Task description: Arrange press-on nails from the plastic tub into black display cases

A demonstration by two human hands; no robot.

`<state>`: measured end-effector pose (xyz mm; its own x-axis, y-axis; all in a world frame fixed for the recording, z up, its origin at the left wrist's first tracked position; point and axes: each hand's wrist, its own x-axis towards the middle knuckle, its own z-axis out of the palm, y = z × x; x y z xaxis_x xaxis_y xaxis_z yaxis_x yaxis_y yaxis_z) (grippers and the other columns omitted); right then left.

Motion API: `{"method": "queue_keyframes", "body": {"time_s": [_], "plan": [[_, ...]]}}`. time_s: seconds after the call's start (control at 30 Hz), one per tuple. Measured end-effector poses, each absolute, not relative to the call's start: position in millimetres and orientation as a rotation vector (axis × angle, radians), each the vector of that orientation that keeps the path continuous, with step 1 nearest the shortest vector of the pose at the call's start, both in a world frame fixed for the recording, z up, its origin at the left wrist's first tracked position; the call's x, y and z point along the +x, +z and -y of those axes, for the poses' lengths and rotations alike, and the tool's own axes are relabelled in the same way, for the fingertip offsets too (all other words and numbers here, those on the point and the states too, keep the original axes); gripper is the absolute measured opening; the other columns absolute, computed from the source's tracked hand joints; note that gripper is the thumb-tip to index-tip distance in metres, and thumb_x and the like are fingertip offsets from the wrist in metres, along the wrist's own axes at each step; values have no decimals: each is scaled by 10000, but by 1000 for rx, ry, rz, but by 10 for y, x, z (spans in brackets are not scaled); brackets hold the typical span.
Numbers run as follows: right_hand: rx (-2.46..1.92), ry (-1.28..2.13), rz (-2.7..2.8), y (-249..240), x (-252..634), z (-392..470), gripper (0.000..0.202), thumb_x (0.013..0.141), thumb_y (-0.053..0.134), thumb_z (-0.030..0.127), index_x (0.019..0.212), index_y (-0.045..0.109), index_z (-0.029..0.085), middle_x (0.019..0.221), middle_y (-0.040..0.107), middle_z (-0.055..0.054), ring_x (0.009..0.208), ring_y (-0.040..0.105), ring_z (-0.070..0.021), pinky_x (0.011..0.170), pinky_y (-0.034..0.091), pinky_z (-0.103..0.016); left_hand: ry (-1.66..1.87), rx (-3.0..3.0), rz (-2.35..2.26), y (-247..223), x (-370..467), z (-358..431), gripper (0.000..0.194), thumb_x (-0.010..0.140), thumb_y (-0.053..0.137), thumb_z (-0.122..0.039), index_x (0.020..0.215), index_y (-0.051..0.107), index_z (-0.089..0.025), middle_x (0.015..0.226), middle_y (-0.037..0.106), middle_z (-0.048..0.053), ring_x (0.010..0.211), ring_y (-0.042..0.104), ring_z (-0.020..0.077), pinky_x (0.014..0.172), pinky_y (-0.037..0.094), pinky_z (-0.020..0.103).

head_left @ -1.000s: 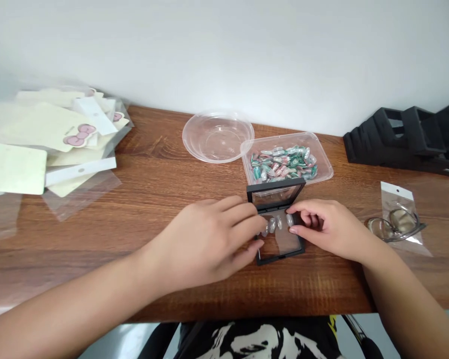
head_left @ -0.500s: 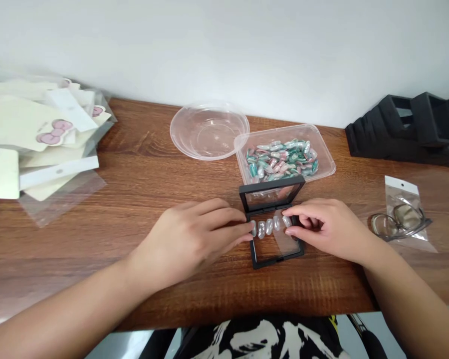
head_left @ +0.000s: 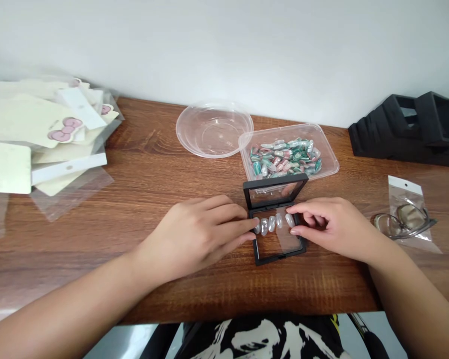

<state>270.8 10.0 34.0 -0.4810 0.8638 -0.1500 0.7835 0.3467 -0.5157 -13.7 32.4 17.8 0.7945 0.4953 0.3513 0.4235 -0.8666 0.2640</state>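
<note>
An open black frame case (head_left: 280, 257) with clear film lies on the desk, its lid tilted up at the back. Across its film runs a row of several shiny silvery press-on nails (head_left: 271, 224). My left hand (head_left: 205, 234) rests at the case's left edge, fingertips on the leftmost nail, which they partly cover. At the right end of the row, my right hand (head_left: 333, 227) has thumb and forefinger apart, on either side of the rightmost nail, with the other fingers curled.
Behind the case, a clear tub (head_left: 329, 164) holds green and pink nails, beside a round clear lid (head_left: 215, 129). Cards in plastic sleeves (head_left: 63, 129) are piled left. At right are glasses (head_left: 389, 226) on a plastic bag (head_left: 406, 185) and stacked black frames (head_left: 381, 132).
The whole view has shifted slightly, so things appear a little further right. Both hands keep nearly the same places at the case.
</note>
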Motion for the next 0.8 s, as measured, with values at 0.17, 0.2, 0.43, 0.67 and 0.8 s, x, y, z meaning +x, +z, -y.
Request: {"method": "queue_keyframes", "body": {"time_s": [0.17,0.2,0.43,0.67,0.8], "plan": [[-1427,636,2484,318,2703,-76,223,862,716,353,1046,747,230,630,588,50,566,516,-92,577,373,-232,535,2839,-790,171,-156,-361,298,998,522,-423,1107,715,-223,967,732,19,815,683,202,639,524,311],[-1419,617,2487,317,2701,-73,221,863,716,355,1041,749,229,626,588,50,562,516,-92,574,373,-231,509,2833,-803,169,-159,-366,302,999,515,-429,1112,714,-231,970,730,18,817,682,204,638,523,313],[-1404,633,2469,307,2668,-76,208,867,716,327,1040,748,214,605,574,57,531,494,-81,552,365,-221,482,2803,-816,150,-152,-346,277,1005,510,-400,1095,717,-239,970,725,22,835,680,208,668,525,319],[-1448,628,2425,299,2649,-84,191,849,730,361,975,753,219,598,544,62,503,445,-74,533,348,-220,483,2757,-843,138,-146,-345,282,996,527,-415,1137,703,-246,992,732,18,850,684,199,695,522,312],[-1489,626,2403,279,2635,-89,209,845,732,412,945,749,230,605,554,59,512,453,-77,542,341,-223,478,2676,-927,139,-156,-371,331,948,573,-521,1077,722,-256,987,737,7,826,694,197,682,520,305]]}}
